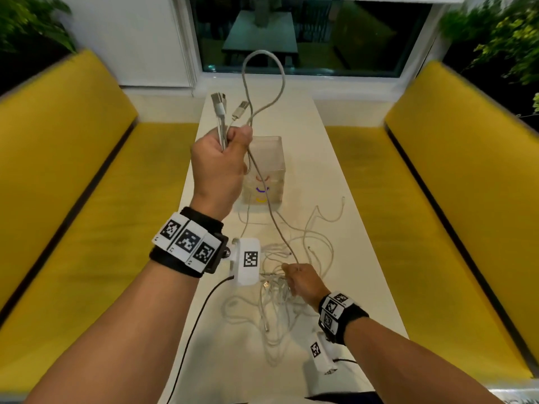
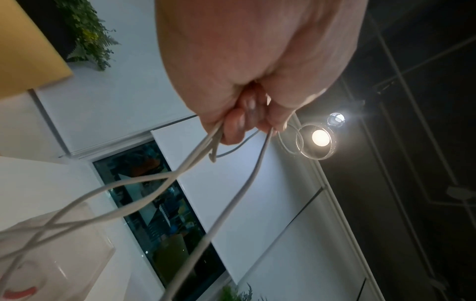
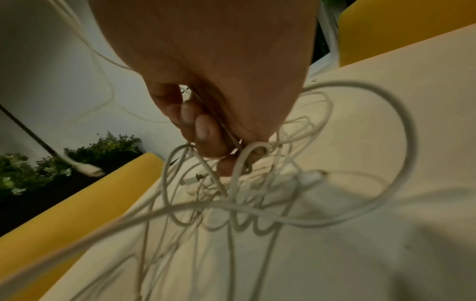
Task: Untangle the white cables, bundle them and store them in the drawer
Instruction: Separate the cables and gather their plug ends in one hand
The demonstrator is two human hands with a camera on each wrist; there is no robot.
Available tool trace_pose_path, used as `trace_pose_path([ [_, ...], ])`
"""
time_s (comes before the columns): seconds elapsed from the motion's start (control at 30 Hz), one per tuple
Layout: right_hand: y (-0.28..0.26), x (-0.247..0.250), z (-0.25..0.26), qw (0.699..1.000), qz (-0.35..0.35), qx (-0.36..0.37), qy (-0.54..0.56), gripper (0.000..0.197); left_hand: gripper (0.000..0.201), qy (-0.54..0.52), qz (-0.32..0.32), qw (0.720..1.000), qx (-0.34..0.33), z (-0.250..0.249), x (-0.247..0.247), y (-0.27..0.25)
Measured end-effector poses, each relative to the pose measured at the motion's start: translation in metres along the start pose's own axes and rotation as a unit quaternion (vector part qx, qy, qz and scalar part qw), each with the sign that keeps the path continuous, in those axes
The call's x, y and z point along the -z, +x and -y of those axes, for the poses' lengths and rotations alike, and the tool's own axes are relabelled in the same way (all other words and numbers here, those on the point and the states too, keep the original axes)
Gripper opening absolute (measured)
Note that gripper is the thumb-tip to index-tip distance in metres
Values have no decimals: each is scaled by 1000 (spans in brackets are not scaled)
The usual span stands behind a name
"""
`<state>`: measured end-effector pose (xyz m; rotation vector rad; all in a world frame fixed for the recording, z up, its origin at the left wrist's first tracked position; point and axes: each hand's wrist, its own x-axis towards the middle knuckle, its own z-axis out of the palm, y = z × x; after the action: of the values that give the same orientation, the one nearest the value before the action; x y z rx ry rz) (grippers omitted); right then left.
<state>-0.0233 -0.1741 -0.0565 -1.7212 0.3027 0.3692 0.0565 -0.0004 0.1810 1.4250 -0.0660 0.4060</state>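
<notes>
Above the white table, the left hand is raised in a fist around several white cables — plug ends stick up out of it, one strand arches in a tall loop toward the window, and another runs down to the right hand. That hand sits low over the tangled pile on the tabletop, its fingertips pinching a strand out of the knot. A clear plastic box stands on the table just behind the raised fist, between yellow benches on either side
</notes>
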Motion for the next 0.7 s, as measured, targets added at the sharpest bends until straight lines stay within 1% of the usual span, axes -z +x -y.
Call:
trace_pose_path([
  [0.1,3,7,3,1000,4,-13,24,56,28,9,5,1000,2,2,5,5],
  [0.17,4,10,14,996,10,-19,87,45,26,17,13,1000,18,9,7,3],
  [0.23,4,14,30,986,5,-16,164,34,25,21,15,999,34,17,9,0],
  [0.3,2,19,49,979,-12,-5,205,36,26,27,12,999,41,23,10,-3],
  [0.4,0,29,74,986,-29,25,164,50,25,31,0,998,46,26,12,-4],
  [0.47,-4,34,92,991,-37,49,123,48,24,35,-6,998,46,25,13,-3],
  [0.53,-10,39,113,990,-34,80,109,46,24,38,-10,998,46,24,14,-2],
  [0.57,-13,41,123,988,-29,93,119,46,24,36,-11,998,46,24,14,-2],
  [0.63,-20,42,145,978,-29,111,176,45,25,33,-10,998,45,24,14,-1],
  [0.7,-25,44,163,963,-60,153,213,43,24,33,-8,998,44,26,14,-1],
])
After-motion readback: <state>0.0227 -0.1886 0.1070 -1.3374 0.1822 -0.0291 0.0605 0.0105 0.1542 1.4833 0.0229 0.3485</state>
